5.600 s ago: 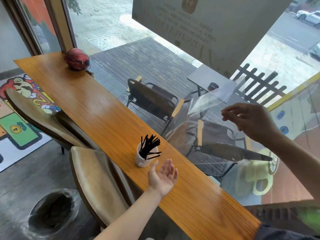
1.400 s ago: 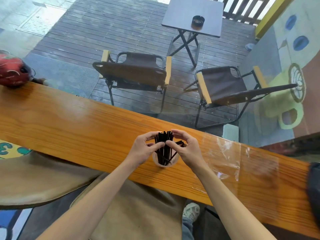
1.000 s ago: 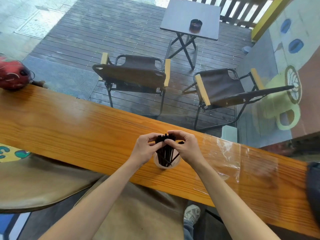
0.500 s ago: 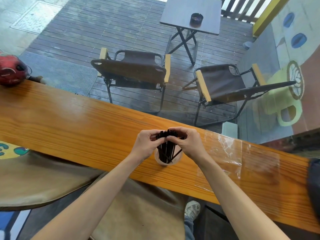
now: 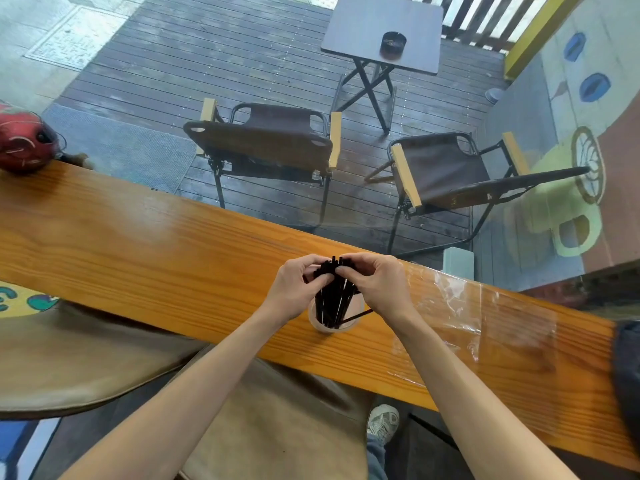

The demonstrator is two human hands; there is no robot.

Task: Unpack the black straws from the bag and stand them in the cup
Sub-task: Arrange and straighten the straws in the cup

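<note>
Straws (image 5: 334,296) are stood in the cup (image 5: 331,325) on the counter (image 5: 145,244), their tops pinched together by the left hand (image 5: 298,289) and right hand (image 5: 375,284), probably to bunch them upright. The emptied bag (image 5: 485,327) is laid flat just beside.

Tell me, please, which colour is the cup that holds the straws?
The cup is white; the head view shows its rim below the black straws.

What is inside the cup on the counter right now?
Black straws stand bunched in the cup; left hand and right hand pinch their tops. The cup's bottom is hidden.
</note>
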